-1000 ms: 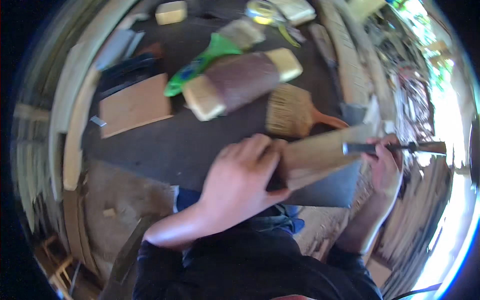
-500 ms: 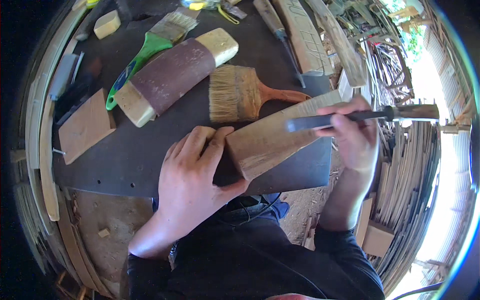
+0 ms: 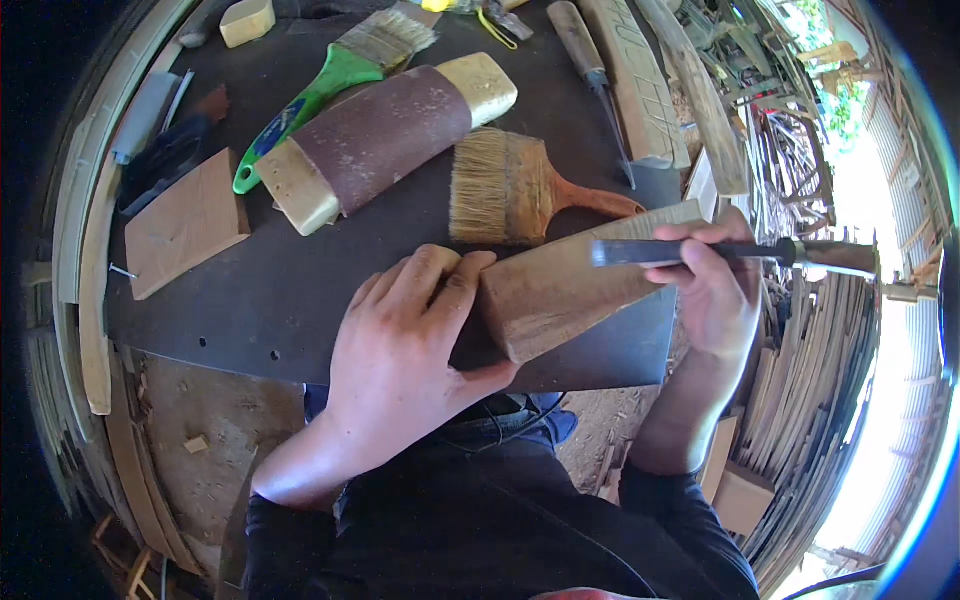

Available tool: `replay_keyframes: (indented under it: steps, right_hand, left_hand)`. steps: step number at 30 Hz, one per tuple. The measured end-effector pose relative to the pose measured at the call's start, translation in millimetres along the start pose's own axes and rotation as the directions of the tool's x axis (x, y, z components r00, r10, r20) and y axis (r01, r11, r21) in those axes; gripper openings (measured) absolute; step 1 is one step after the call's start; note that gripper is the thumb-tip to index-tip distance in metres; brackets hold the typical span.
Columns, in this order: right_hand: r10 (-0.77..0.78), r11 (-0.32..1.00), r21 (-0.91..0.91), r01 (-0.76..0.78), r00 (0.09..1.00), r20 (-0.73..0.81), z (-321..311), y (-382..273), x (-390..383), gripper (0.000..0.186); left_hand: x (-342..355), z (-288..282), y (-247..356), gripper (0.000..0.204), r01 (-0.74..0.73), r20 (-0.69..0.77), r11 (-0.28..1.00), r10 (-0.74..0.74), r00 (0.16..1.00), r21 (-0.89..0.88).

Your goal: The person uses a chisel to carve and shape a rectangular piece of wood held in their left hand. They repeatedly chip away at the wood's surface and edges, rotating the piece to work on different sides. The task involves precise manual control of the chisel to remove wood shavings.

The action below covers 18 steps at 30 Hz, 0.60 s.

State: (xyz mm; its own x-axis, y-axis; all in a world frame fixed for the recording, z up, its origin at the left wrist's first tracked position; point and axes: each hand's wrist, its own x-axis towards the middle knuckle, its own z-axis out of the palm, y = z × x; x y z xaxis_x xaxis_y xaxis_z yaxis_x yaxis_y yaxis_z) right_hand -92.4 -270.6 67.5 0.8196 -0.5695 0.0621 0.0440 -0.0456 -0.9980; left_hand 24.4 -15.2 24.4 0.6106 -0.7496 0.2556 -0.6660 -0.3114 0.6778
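My left hand (image 3: pixel 400 340) grips the near-left end of a wooden block (image 3: pixel 565 290) lying at a slant on the dark worktop (image 3: pixel 250 310), its thumb and fingertips around that end. Over the block's right part, my right hand (image 3: pixel 715 285) holds a chisel (image 3: pixel 630 250) almost level, flat blade pointing left, handle (image 3: pixel 840 257) out to the right. Just beyond the block lies a wide bristle brush (image 3: pixel 500 185) with an orange-brown handle. Behind my left hand lies a long block wrapped in brown sandpaper (image 3: pixel 385 135).
A green-handled brush (image 3: pixel 300 115), a flat wooden piece (image 3: pixel 185 225) and a nail (image 3: pixel 122 272) lie left; a small block (image 3: pixel 247 20) lies at the back. A pointed tool (image 3: pixel 600 80) and timber pieces (image 3: pixel 700 100) lie back right. Stacked planks (image 3: pixel 800 390) stand right.
The view has turned and sharpened since a second ago, shifting the worktop in the picture. Both hands keep their holds; the chisel sits a little lower relative to the block's top edge.
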Motion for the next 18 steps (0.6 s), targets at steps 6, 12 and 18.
replay_keyframes:
  steps: [6, 12, 18]
  right_hand:
    - [-0.007, 0.989, 0.146, -0.026, 0.975, 0.223, 50, -2, -2, 0.011]
    - [0.054, 0.998, 0.023, -0.059, 0.979, 0.199, 21, -7, 6, 0.010]
    - [-0.034, 0.985, 0.175, -0.006, 0.973, 0.229, 50, 3, -4, 0.013]
  left_hand:
    - [1, 3, 1, 0.074, -0.003, 0.016, 1.000, 0.003, 1.000, -0.004]
    - [1, 1, 2, 0.074, -0.001, 0.010, 1.000, 0.001, 1.000, 0.018]
    - [4, 3, 2, 0.075, -0.010, 0.019, 1.000, 0.010, 1.000, 0.008]
